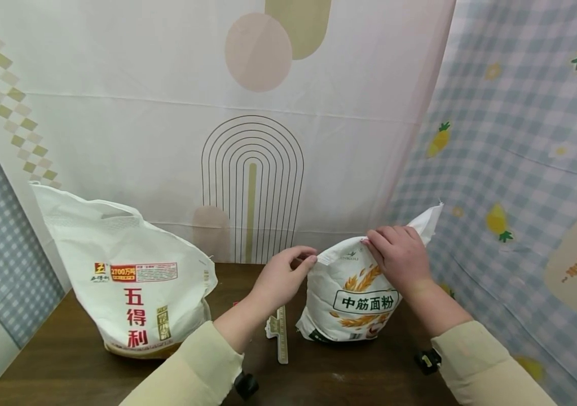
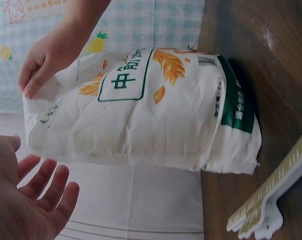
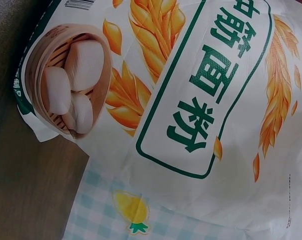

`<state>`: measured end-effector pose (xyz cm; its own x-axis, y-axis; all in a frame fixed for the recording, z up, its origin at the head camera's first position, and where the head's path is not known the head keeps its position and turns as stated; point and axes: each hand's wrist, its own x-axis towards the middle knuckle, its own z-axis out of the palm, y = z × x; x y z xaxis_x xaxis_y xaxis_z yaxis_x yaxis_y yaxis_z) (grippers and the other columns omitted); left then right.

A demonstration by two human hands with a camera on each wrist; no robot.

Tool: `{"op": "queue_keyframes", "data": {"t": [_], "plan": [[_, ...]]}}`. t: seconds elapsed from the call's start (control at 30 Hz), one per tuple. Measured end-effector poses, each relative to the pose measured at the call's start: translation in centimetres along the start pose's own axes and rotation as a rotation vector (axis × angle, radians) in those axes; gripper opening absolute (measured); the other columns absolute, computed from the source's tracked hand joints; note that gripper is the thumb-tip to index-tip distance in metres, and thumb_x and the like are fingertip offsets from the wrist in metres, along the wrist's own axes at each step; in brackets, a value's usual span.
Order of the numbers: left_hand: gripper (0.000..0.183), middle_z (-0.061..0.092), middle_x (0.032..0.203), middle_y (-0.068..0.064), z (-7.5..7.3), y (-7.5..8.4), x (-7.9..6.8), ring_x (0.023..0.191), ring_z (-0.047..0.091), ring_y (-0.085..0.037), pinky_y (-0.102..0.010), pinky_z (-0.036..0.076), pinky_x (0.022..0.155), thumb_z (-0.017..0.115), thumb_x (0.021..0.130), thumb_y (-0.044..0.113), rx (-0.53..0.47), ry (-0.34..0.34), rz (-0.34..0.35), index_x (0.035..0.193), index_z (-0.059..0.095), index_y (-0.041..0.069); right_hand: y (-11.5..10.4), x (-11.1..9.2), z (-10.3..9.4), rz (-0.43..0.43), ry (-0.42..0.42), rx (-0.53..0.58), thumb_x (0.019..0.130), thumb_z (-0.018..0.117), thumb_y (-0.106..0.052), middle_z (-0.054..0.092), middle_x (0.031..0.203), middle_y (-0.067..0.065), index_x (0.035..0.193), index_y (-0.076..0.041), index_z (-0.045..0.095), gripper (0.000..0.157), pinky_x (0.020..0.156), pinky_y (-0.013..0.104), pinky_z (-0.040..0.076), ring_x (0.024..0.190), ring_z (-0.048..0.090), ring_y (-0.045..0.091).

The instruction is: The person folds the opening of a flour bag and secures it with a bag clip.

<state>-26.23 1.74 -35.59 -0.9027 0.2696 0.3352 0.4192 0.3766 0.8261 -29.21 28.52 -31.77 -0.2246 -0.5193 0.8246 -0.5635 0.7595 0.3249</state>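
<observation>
A white flour bag (image 1: 354,282) with wheat ears and green-framed lettering stands on the right half of the table. My right hand (image 1: 400,259) grips its top edge, fingers folded over the rim; in the left wrist view the thumb of the right hand (image 2: 48,60) lies against the bag front. My left hand (image 1: 280,279) is at the bag's upper left corner. In the left wrist view, the fingers of the left hand (image 2: 33,200) are spread beside the top of the bag (image 2: 115,120). A white and gold sealing clip (image 1: 282,338) lies on the table between the bags.
A larger white bag (image 1: 115,254) with red lettering and a handle hole stands at the left of the brown table (image 1: 54,361). Behind hangs a pale printed cloth (image 1: 166,141); a blue checked cloth (image 1: 522,169) with pineapples hangs at the right.
</observation>
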Motion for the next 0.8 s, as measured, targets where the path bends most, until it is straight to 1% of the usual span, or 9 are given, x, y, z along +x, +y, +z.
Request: {"op": "queue_keyframes", "data": {"t": [0.13, 0.2, 0.27, 0.37, 0.47, 0.53, 0.6, 0.7, 0.8], "plan": [[0.032, 0.066, 0.11, 0.009, -0.7, -0.6, -0.3, 0.1, 0.061, -0.012, -0.036, 0.05, 0.083, 0.055, 0.101, 0.041, 0.027, -0.013, -0.02, 0.124, 0.067, 0.022, 0.0, 0.0, 0.1, 0.001, 0.001, 0.001, 0.105, 0.046, -0.037, 0.064, 0.082, 0.009, 0.095, -0.008, 0.067, 0.037, 0.07, 0.051, 0.045, 0.073, 0.061, 0.036], [0.028, 0.066, 0.11, 0.01, -0.9, -1.0, -0.4, 0.1, 0.061, -0.013, -0.037, 0.05, 0.084, 0.056, 0.101, 0.04, 0.07, -0.03, -0.029, 0.121, 0.068, 0.023, 0.0, -0.1, 0.1, 0.001, 0.003, 0.001, 0.105, 0.046, -0.037, 0.064, 0.083, 0.009, 0.095, -0.008, 0.067, 0.037, 0.07, 0.051, 0.045, 0.073, 0.061, 0.036], [0.025, 0.067, 0.109, 0.009, -1.1, -1.5, -0.5, 0.1, 0.062, -0.013, -0.038, 0.05, 0.085, 0.058, 0.1, 0.037, 0.132, -0.062, -0.047, 0.118, 0.069, 0.023, 0.1, -0.2, 0.1, -0.001, 0.008, -0.002, 0.105, 0.046, -0.037, 0.065, 0.083, 0.009, 0.095, -0.008, 0.067, 0.037, 0.07, 0.051, 0.045, 0.073, 0.061, 0.036], [0.023, 0.069, 0.106, 0.007, -1.1, -2.6, -0.7, 0.097, 0.063, -0.013, -0.037, 0.051, 0.082, 0.061, 0.098, 0.036, 0.291, -0.133, -0.057, 0.114, 0.07, 0.021, 0.2, -0.3, 0.2, -0.006, 0.022, -0.007, 0.105, 0.047, -0.037, 0.065, 0.082, 0.01, 0.095, -0.007, 0.067, 0.037, 0.07, 0.051, 0.045, 0.072, 0.061, 0.036], [0.021, 0.07, 0.101, 0.005, -1.0, -3.8, -1.2, 0.092, 0.065, -0.014, -0.037, 0.052, 0.078, 0.066, 0.095, 0.035, 0.505, -0.194, -0.046, 0.108, 0.072, 0.019, 0.2, -0.4, 0.3, -0.008, 0.036, -0.011, 0.105, 0.048, -0.037, 0.064, 0.081, 0.01, 0.094, -0.007, 0.067, 0.037, 0.07, 0.051, 0.045, 0.071, 0.06, 0.036], [0.016, 0.069, 0.093, 0.005, -0.9, -4.5, -1.6, 0.086, 0.065, -0.015, -0.039, 0.052, 0.074, 0.068, 0.092, 0.034, 0.646, -0.225, -0.047, 0.099, 0.072, 0.02, 0.2, -0.4, 0.3, -0.008, 0.04, -0.014, 0.105, 0.048, -0.037, 0.064, 0.081, 0.01, 0.093, -0.007, 0.066, 0.036, 0.07, 0.051, 0.045, 0.07, 0.06, 0.036], [0.013, 0.066, 0.083, 0.006, -0.8, -5.2, -2.0, 0.078, 0.064, -0.016, -0.042, 0.051, 0.073, 0.07, 0.09, 0.033, 0.756, -0.257, -0.066, 0.087, 0.07, 0.02, 0.2, -0.4, 0.3, -0.007, 0.039, -0.016, 0.104, 0.049, -0.037, 0.064, 0.081, 0.011, 0.093, -0.007, 0.066, 0.036, 0.069, 0.051, 0.045, 0.07, 0.06, 0.036], [0.024, 0.061, 0.071, 0.006, -0.8, -5.8, -2.5, 0.068, 0.06, -0.018, -0.046, 0.05, 0.076, 0.071, 0.088, 0.034, 0.867, -0.312, -0.116, 0.07, 0.062, 0.02, 0.1, -0.3, 0.3, -0.006, 0.036, -0.018, 0.104, 0.048, -0.037, 0.065, 0.081, 0.011, 0.094, -0.007, 0.066, 0.037, 0.069, 0.051, 0.045, 0.07, 0.06, 0.036], [0.031, 0.062, 0.072, 0.005, -0.7, -6.0, -2.8, 0.07, 0.06, -0.02, -0.047, 0.048, 0.082, 0.072, 0.087, 0.037, 0.925, -0.354, -0.159, 0.065, 0.058, 0.02, 0.1, -0.3, 0.4, -0.005, 0.039, -0.016, 0.104, 0.049, -0.037, 0.065, 0.081, 0.011, 0.094, -0.007, 0.067, 0.037, 0.069, 0.051, 0.045, 0.07, 0.06, 0.036]]}}
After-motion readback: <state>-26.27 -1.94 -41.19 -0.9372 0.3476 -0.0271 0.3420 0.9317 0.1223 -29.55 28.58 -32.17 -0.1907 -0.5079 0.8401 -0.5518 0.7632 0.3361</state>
